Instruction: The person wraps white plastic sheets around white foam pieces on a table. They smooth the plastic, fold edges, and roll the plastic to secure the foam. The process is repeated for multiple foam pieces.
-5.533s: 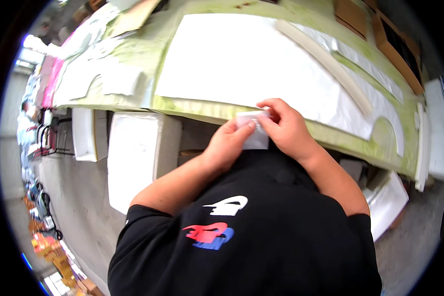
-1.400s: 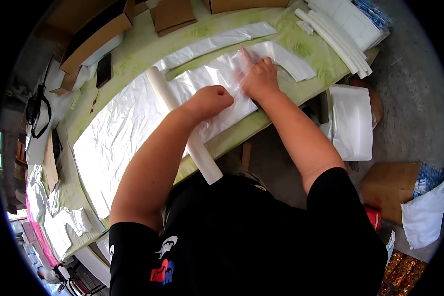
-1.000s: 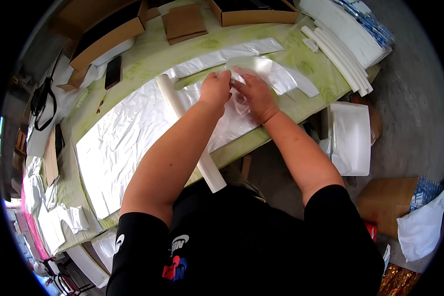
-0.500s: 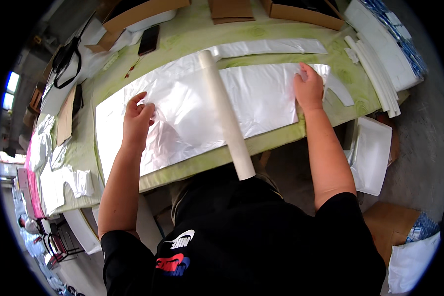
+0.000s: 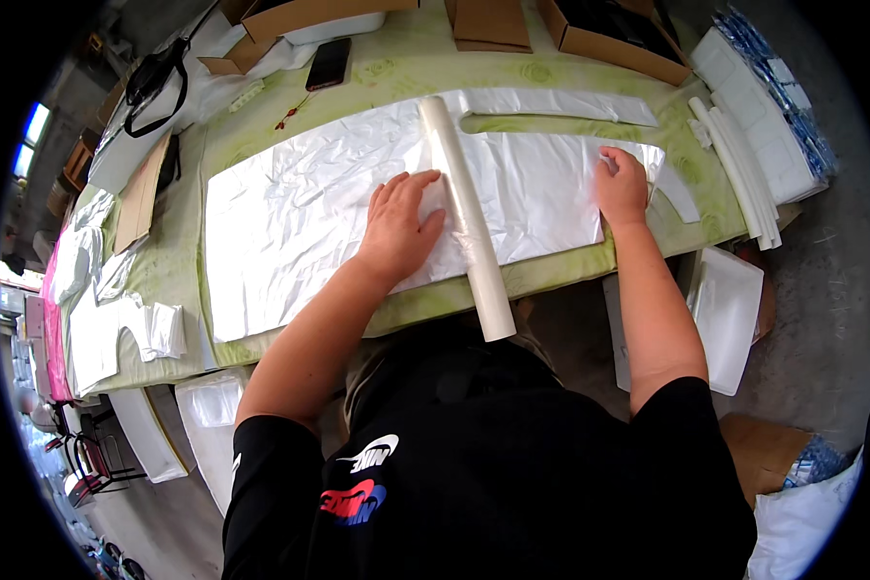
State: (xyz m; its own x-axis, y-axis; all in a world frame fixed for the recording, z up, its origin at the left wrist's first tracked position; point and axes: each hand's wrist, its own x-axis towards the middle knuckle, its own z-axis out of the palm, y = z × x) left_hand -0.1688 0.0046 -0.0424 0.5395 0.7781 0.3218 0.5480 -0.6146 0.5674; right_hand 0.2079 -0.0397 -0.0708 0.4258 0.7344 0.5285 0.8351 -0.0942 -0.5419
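A long sheet of whitish, crinkled plastic film point(image 5: 290, 222) is spread along the front of the table. Across it lies a cream-coloured roll point(image 5: 472, 232), its near end jutting past the table edge towards me. My left hand point(image 5: 401, 230) rests flat on the film just left of the roll, fingers outstretched, fingertips close to the roll's side. At the film's right end is my right hand point(image 5: 624, 193), its fingers curled in with thumb and forefinger near each other. Whatever lies between those fingers is hidden. A narrow film strip point(image 5: 561, 104) runs behind, with a cut-out gap before it.
A phone point(image 5: 329, 64) lies towards the back, near open cardboard boxes point(image 5: 614, 39). White tubes point(image 5: 739, 179) line the right edge beside a white box point(image 5: 768, 106). More white plastic pieces point(image 5: 130, 338) and a cardboard piece point(image 5: 145, 193) lie left. A white bin point(image 5: 728, 319) stands below right.
My left hand has come down and right, from above the film to beside the roll. The film it had raised now lies flatter. My right hand stays at the right end, fingers more curled.
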